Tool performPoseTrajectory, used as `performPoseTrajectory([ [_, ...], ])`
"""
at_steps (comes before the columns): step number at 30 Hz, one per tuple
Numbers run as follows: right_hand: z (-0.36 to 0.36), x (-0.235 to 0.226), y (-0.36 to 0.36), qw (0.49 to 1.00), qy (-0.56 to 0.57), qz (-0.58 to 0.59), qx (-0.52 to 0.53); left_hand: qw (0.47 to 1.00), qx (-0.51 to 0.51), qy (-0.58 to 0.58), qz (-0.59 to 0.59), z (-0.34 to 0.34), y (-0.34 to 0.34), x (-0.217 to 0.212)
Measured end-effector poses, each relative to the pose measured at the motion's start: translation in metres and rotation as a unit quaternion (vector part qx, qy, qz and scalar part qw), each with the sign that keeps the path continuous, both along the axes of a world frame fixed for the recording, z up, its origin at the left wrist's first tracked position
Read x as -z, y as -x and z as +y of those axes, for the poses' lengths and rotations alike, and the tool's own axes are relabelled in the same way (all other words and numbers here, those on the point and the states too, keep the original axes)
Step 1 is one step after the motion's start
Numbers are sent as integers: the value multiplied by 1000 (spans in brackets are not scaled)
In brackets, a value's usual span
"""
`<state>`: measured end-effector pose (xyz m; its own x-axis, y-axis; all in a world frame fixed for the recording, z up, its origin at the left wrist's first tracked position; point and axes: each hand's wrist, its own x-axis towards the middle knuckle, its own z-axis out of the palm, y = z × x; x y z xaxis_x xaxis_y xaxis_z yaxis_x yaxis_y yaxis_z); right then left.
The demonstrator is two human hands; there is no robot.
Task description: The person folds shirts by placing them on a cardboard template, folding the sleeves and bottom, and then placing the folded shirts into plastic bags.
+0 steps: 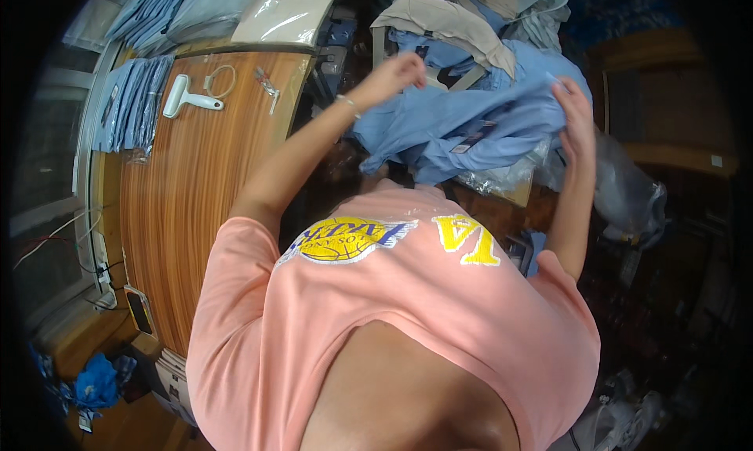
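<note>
A light blue garment (463,125), probably a shirt, hangs loosely bunched in front of me, with a dark label on it. My right hand (576,110) grips its upper right edge between thumb and fingers. Above its left part is my left hand (404,73), fingers curled in and slightly blurred. Whether that hand pinches any cloth cannot be made out. Behind the garment stands a pale chair (380,47), with a beige garment (443,23) and more blue clothing draped over it.
At left, a wood-grain table (212,161) holds a white lint roller (188,100), a ring of tape (221,81), a small metal tool (267,89) and folded blue garments (129,106) in clear bags. A phone-like device (140,310) sits by its near edge. Plastic bags (627,184) lie at right.
</note>
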<state>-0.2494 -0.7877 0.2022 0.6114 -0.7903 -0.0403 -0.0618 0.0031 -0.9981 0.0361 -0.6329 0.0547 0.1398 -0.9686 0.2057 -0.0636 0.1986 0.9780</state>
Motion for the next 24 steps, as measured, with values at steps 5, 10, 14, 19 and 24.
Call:
performPoseTrajectory([
  [5,56,-10,-72,982,-102,-79,-137,963,-77,-24,-258,8,54,68],
  [10,57,-20,-63,980,-112,-103,-126,997,-65,-41,-22,24,72,68],
  [14,63,-16,-63,970,-156,-123,-140,989,-87,-66,-103,42,70,75],
  [19,56,-15,-60,960,-196,-136,-145,967,-97,28,-233,18,52,82],
  [24,11,-2,-38,977,-137,-105,-123,974,-203,-83,-50,-3,14,84],
])
